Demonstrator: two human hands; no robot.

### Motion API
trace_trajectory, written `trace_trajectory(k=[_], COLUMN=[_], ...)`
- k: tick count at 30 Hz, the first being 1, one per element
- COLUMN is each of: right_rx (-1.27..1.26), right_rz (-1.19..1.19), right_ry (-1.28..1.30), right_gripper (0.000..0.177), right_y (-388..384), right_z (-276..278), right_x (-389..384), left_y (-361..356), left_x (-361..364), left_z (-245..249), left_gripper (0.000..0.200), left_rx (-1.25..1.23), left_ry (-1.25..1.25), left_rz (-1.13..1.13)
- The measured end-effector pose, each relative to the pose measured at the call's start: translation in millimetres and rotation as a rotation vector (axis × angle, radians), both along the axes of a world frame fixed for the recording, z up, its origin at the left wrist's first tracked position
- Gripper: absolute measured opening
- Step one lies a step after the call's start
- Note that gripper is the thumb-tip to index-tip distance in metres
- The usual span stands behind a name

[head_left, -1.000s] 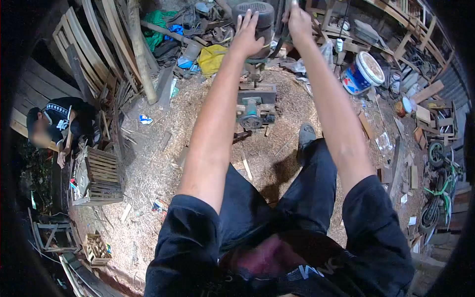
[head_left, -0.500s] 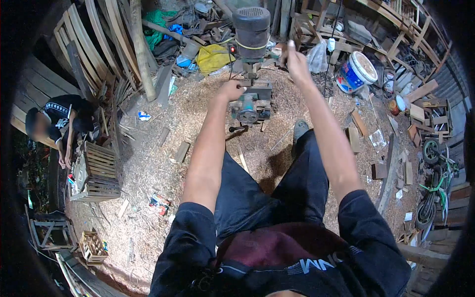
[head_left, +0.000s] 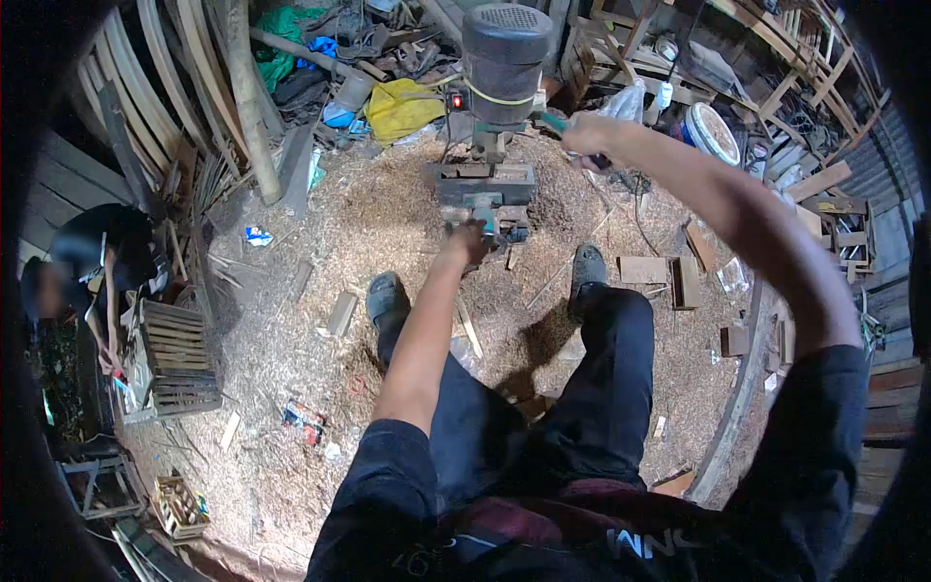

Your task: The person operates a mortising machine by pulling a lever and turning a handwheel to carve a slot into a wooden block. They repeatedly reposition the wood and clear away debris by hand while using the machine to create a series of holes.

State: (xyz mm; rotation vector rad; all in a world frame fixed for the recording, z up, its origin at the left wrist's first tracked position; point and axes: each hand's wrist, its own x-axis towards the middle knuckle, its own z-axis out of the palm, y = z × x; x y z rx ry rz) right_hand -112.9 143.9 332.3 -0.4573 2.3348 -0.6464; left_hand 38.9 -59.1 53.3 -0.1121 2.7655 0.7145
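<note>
In front of me stands a machine with a dark upright motor (head_left: 504,63) on top. Below it a metal vise (head_left: 524,190) holds a piece of wood (head_left: 473,171). My left hand (head_left: 470,242) is closed round the handwheel at the front of the vise and hides most of it. Off to the right, my right hand (head_left: 592,138) is closed on a lever (head_left: 553,121) with a greenish end, which runs toward the machine's side.
Wood shavings cover the floor. At the left a person (head_left: 107,252) bends over a slatted wooden crate (head_left: 179,354). A white-and-blue bucket (head_left: 711,134) and several wood offcuts (head_left: 644,270) lie to the right. A yellow sack (head_left: 402,109) is behind, left of the motor.
My left hand has left the wood at the vise and come down to the handwheel. My right hand has lowered with the lever. My view has shifted, and both feet now show.
</note>
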Motion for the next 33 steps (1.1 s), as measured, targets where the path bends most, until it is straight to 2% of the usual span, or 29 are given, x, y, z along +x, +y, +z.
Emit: trace_trajectory(k=[1, 4, 5, 7, 9, 10, 13, 14, 17, 22, 24, 29, 31, 33], right_rx=[-0.053, -0.028, 0.022, 0.130, 0.273, 0.300, 0.290, 0.332, 0.256, 0.229, 0.178, 0.157, 0.102, 0.041], right_rz=[-0.026, -0.178, -0.197, -0.244, -0.149, -0.196, -0.289, -0.255, -0.322, -0.437, -0.396, -0.360, -0.326, -0.326], right_ry=[-0.141, -0.117, -0.079, -0.016, 0.038, 0.068, 0.098, 0.236, 0.097, 0.124, 0.168, 0.205, 0.265, 0.253], right_gripper=[0.027, 0.019, 0.020, 0.022, 0.031, 0.030, 0.032, 0.035, 0.042, 0.040, 0.039, 0.033, 0.028, 0.027], right_y=[2, -8, -13, -14, -13, -24, -23, -19, -17, -12, 1, 4, 8, 17], right_z=[-2, 16, 15, 10, 16, 29, 19, 7, 6, -17, -47, -74, -93, -112], right_x=[-3, 27, 30, 35, 39, 55, 65, 63, 70, 79, 76, 84, 82, 83], left_y=[-2, 6, 8, 22, 28, 28, 28, 29, 31, 24, 28, 27, 24, 26], left_x=[0, 2, -6, 5, 11, 7, 7, 7, 4, 1, 1, 4, 2, 1], left_z=[-23, -134, -172, -107, -79, -80, -86, -85, -87, -96, -92, -69, -77, -75], left_gripper=[0.055, 0.051, 0.049, 0.050, 0.042, 0.041, 0.038, 0.037, 0.037, 0.040, 0.040, 0.038, 0.036, 0.040], left_rx=[0.024, -0.015, 0.107, -0.012, 0.018, 0.029, -0.030, -0.018, 0.059, 0.160, 0.157, 0.147, 0.129, 0.133], left_ry=[0.006, 0.503, 0.809, 0.474, 0.506, 0.533, 0.715, 0.714, 0.617, 0.675, 0.674, 0.582, 0.574, 0.424], left_rz=[-0.051, 0.117, 0.067, 0.186, 0.207, 0.217, 0.202, 0.201, 0.209, 0.123, 0.135, 0.163, 0.143, 0.172])
